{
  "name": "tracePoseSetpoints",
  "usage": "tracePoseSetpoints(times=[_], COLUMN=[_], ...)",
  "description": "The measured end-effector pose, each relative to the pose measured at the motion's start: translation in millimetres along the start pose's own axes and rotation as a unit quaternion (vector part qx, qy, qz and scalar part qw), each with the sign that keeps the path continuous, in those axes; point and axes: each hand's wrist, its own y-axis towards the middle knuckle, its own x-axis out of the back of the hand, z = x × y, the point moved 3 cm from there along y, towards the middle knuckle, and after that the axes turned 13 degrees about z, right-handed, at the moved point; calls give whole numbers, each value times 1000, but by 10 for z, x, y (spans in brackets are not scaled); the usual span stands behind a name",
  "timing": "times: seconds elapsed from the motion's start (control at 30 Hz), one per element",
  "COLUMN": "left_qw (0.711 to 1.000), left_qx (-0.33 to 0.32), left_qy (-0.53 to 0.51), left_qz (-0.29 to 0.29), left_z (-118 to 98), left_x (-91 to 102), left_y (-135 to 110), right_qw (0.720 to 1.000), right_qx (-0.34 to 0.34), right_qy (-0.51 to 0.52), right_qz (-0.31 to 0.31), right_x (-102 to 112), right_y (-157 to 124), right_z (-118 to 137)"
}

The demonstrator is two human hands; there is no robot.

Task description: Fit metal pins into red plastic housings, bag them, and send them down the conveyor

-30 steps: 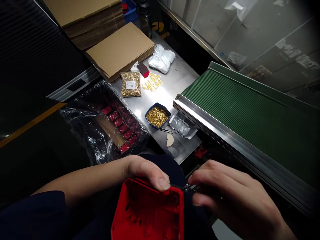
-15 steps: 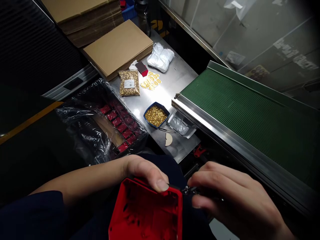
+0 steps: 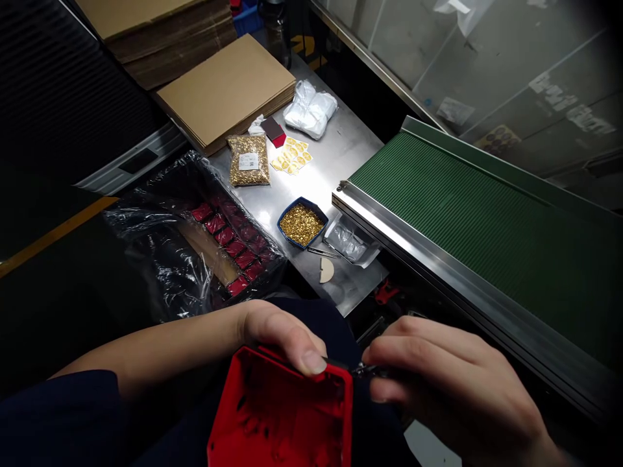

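Observation:
My left hand (image 3: 289,337) grips the back rim of a red open box (image 3: 285,415) with angled corners, its thumb lying over the edge. Inside the box are several dark specks. In my right hand (image 3: 452,376), fingers pinch a small dark metal tool (image 3: 361,370) whose tip meets the box's right back corner. Most of that tool is hidden by the fingers, so its exact kind does not show. Beyond the hands, a blue tray (image 3: 280,225) full of gold pieces stands on the metal table (image 3: 367,285), near tweezers (image 3: 322,253) and a pale half-round piece (image 3: 326,270).
A green conveyor belt (image 3: 467,220) runs along the right. Left lies a plastic-lined carton (image 3: 170,253) with several wrapped red items. Farther back are a bag of gold pieces (image 3: 249,170), gold stickers (image 3: 292,155), a white plastic bundle (image 3: 310,110) and stacked cardboard (image 3: 226,87).
The view has shifted slightly, so everything sits a little to the left. Both hands keep nearly the same hold on the box and tool.

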Motion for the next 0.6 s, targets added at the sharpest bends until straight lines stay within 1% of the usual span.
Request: tracePoseSetpoints(times=[0.1, 0.2, 0.27, 0.3, 0.33, 0.4, 0.43, 0.47, 0.5, 0.6], left_qw=[1000, 1000, 999, 999, 999, 998, 998, 998, 998, 998], left_qx=[1, 8, 11, 12, 12, 9, 7, 3, 1, 6], left_qy=[16, 24, 31, 36, 42, 52, 54, 54, 55, 55], left_qz=[-8, -4, -3, -2, 2, 18, 22, 20, 17, 9], left_z=[-13, -26, -27, -25, -21, -10, -4, 1, 6, 21], left_x=[-2, 0, 12, 19, 27, 37, 44, 55, 67, 103], left_y=[6, 19, 25, 28, 31, 34, 34, 31, 28, 17], right_qw=[1000, 1000, 998, 994, 985, 949, 928, 910, 899, 893], right_qx=[-1, -1, 13, 19, 18, -13, -38, -58, -65, -32], right_qy=[-10, -5, 27, 55, 91, 170, 209, 248, 286, 367], right_qz=[-7, -22, -54, -91, -144, -264, -307, -328, -325, -257], right_x=[-1, -34, -67, -78, -83, -103, -129, -167, -212, -336], right_y=[15, 19, 10, -2, -20, -71, -92, -100, -94, -33], right_z=[5, 4, -14, -37, -75, -187, -249, -299, -331, -291])
